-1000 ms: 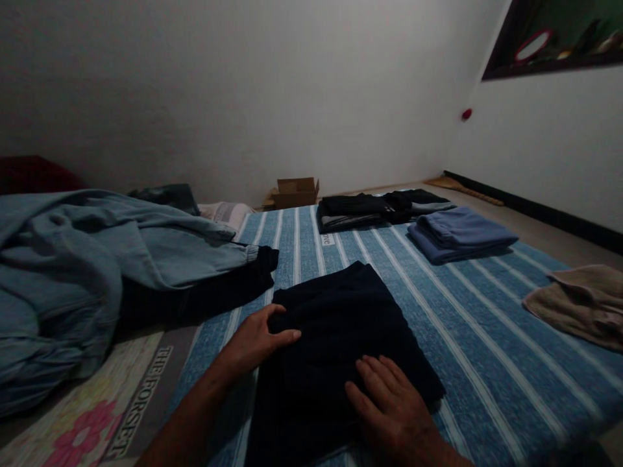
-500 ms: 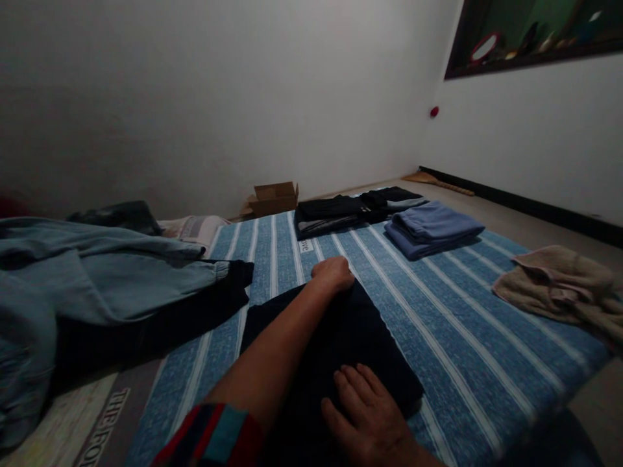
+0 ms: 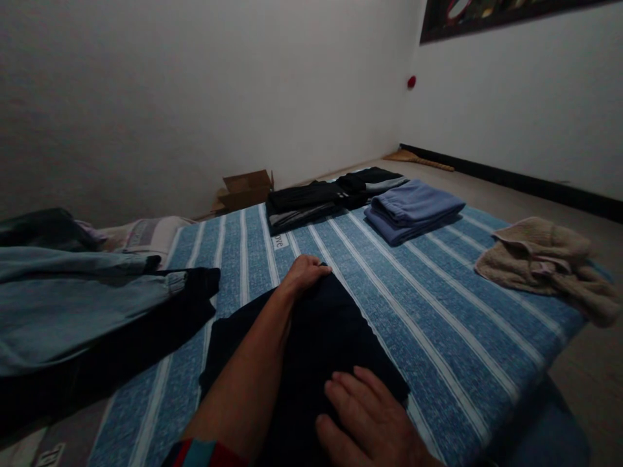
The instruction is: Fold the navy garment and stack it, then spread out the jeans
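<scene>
Looking through the head view, the only one I have, I find the dark navy, folded, roughly four-sided cloth garment (image 3: 335, 331) lying flat on the blue, white-striped bed sheet (image 3: 438, 318), directly under both of the person's hands, so neither has any gap to cross. What matters most to me is how they divide it: the bare left hand (image 3: 305, 272) sits at the garment's far corner, its forearm slanting across the cloth from the near left, while the bare right hand (image 3: 367, 415) lies on the near right part. I judge the left hand to be the one at the far edge, and the right hand the closer to the right-hand corner. The left hand looks curled and narrow, but its fingertips are hidden, so I cannot tell whether it pinches the fabric; the right hand is flat, its fingers extended and slightly apart. As for which way the garment points, its far corner aims away toward the neat stack of folded black clothes (image 3: 311, 201), and its right edge runs nearly along the white stripes, from far to near right. Its near end is lost behind the forearm and the bottom of the frame, so I cannot settle its long axis. Just left of it lies a dark, long cloth garment (image 3: 146, 344) beneath a pale blue denim one (image 3: 82, 311).
</scene>
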`<state>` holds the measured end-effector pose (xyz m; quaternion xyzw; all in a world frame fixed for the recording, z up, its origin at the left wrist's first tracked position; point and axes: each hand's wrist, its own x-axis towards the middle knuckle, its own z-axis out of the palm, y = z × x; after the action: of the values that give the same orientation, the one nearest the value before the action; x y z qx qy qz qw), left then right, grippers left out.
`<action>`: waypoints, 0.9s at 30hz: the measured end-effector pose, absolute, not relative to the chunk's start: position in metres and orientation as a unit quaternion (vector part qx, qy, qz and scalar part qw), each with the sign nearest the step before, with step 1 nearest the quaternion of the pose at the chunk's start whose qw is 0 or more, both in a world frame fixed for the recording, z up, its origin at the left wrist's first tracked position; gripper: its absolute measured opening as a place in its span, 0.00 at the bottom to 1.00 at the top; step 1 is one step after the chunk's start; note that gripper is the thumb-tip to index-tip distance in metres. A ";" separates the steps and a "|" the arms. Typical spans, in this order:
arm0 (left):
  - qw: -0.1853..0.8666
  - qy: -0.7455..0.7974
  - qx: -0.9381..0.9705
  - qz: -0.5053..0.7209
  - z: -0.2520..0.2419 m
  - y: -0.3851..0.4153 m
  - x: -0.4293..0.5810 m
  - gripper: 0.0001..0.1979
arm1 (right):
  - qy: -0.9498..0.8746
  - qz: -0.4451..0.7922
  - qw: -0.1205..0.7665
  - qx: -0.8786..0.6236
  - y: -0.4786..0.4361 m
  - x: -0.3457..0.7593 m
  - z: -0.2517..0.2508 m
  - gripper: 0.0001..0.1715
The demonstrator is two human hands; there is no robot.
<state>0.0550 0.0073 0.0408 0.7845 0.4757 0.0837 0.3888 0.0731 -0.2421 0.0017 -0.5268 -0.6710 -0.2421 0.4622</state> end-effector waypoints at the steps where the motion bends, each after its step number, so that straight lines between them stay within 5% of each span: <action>1: 0.397 0.472 0.781 0.094 0.040 0.007 0.054 0.14 | -0.658 -0.236 0.455 -0.551 -0.248 0.084 0.006 0.11; 10: 0.404 0.451 0.783 0.142 0.038 0.008 0.056 0.12 | -0.718 0.018 0.320 -0.618 -0.276 0.149 0.014 0.11; 27: 0.223 0.426 0.863 0.155 0.014 0.012 0.060 0.10 | -0.763 -0.056 0.223 -0.605 -0.266 0.146 0.001 0.14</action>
<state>0.0604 0.0120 0.0136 0.8629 0.4263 0.1545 0.2233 0.1461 -0.2661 0.0014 -0.6047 -0.7625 -0.0560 0.2231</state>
